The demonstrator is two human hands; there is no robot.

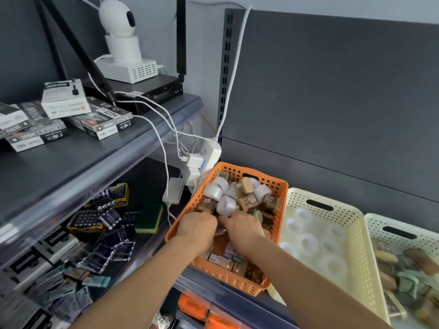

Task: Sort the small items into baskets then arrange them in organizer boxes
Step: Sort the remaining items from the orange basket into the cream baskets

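Both hands are down in the orange basket (278, 184), which sits on the shelf edge, left of two cream baskets. Left hand (197, 230) is over the near-left part of the pile, knuckles up and fingers curled down, with the tips at a brown wrapped pack (208, 205). Can't tell if it actually grips anything. Right hand (244, 230) is just beside it, almost touching, with fingers curled and tips buried among the items below a clear tape roll (226, 205). Grip there can't be told either. The orange basket holds a mixed heap: clear tape rolls and brown packs toward the far end, small flat packets (228, 256) at the near end under the wrists. The middle cream basket (299, 194) touches the orange one on its right and holds only clear tape rolls (308, 243). The far-right cream basket (380, 220) holds brown and green packs (418, 260) and is cut by the frame edge. A white power strip (212, 151) with plugs hangs just left of the orange basket's far corner. On the upper left shelf are flat black-and-white boxes (102, 121), a black router (161, 90) and a white camera (117, 20) on a white box. The lower left shelf has battery packs (95, 219) and a green-yellow sponge (149, 218).
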